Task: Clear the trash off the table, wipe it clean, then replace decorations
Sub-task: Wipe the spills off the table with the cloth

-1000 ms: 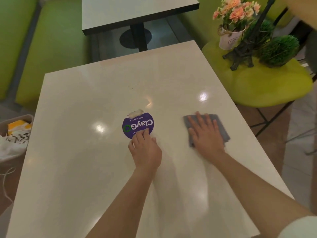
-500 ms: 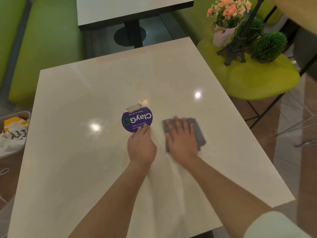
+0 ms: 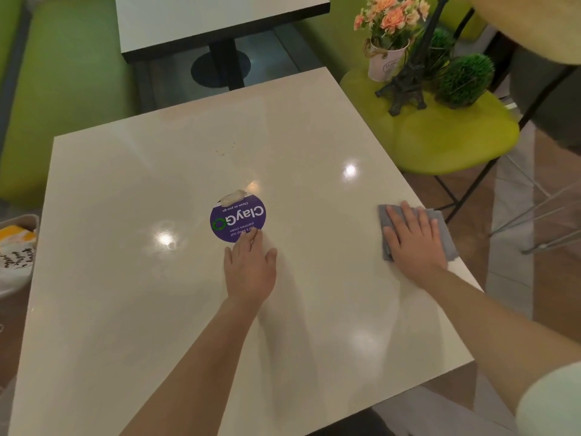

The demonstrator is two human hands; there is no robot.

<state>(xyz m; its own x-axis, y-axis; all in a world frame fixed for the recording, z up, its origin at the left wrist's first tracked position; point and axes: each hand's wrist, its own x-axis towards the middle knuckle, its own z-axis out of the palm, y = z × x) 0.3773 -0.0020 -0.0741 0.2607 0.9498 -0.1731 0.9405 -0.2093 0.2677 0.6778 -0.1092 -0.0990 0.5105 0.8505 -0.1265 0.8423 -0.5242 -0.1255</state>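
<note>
Wiping stage, judged from the bare surface and the cloth in use.

Landmark: round purple ClayGo sticker (image 3: 238, 219), fixed flat near the middle of the pale counter (image 3: 125, 278), a scrap of tape (image 3: 232, 197) at its far edge.

Item 1: grey cloth (image 3: 440, 221). Lies flat on the counter well to the right of the sticker, close to the right edge. Folded, thin, soft and light by its look; likely to slide easily on the glossy top and to bunch if pushed from one corner. Best handled with a flat palm over its middle, as now.

Item 2: right hand (image 3: 412, 239). Presses on the cloth, fingers straight and slightly spread, gripping nothing.

Item 3: left hand (image 3: 250, 265). Rests flat on the counter just nearer than the sticker, fingertips touching its near rim; fingers straight and together, holding nothing.

Item 4: small brown specks (image 3: 224, 149), beyond the sticker, not yet wiped.

Item 5: decorations on a lime-green chair (image 3: 440, 143), far right of the sticker: flower pot (image 3: 385, 62) with pink blooms, dark Eiffel Tower model (image 3: 408, 86), green ball plant (image 3: 462, 80). The tower looks stiff and top-heavy, best lifted near its base; the pot by its body, not the blooms.

Item 6: bin with wrappers (image 3: 15, 247), far left of the sticker, below counter level.
</note>
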